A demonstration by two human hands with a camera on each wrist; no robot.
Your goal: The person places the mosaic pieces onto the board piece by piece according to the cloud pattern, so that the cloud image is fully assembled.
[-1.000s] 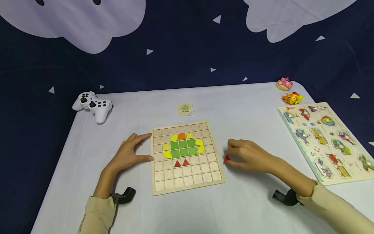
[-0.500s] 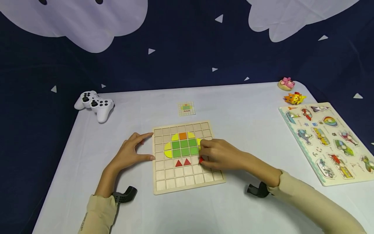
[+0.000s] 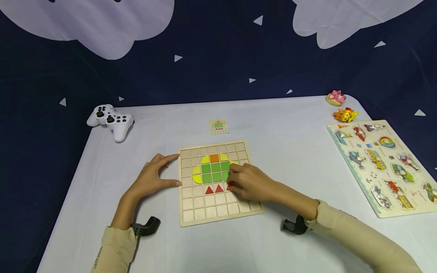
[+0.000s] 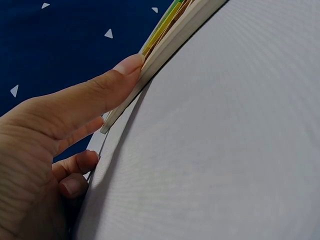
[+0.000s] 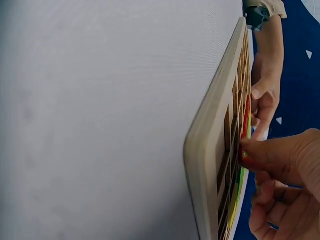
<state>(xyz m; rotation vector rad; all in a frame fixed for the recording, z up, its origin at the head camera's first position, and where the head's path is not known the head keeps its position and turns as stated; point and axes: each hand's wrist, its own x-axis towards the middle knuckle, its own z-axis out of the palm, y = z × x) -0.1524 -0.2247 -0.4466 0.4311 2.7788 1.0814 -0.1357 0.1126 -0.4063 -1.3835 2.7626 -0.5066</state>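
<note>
On the pale surface (image 3: 280,151), a wooden grid board (image 3: 218,212) is being filled with coloured tiles. Its left edge is touched by the left hand (image 3: 151,178), whose thumb and forefinger are spread and straight against the rim; nothing is held by it. A small red piece (image 3: 229,186) is pinched between the curled fingertips of the right hand (image 3: 250,182) and is being held low over the board, just right of the two red triangles (image 3: 214,189) already seated in the row beneath the green block (image 3: 215,172).

Judged from the pattern card (image 3: 219,126) lying beyond the board, the figure appears nearly done: the orange square (image 3: 214,158), the green block and the yellow curved pieces (image 3: 196,175) are in place, and two of what seem to be three red triangles are set. The third is judged to be left; whether it is yet seated cannot be told.

A white game controller (image 3: 110,119), a vehicle peg puzzle (image 3: 384,163) and two small toy figures (image 3: 339,106) lie well apart.
</note>
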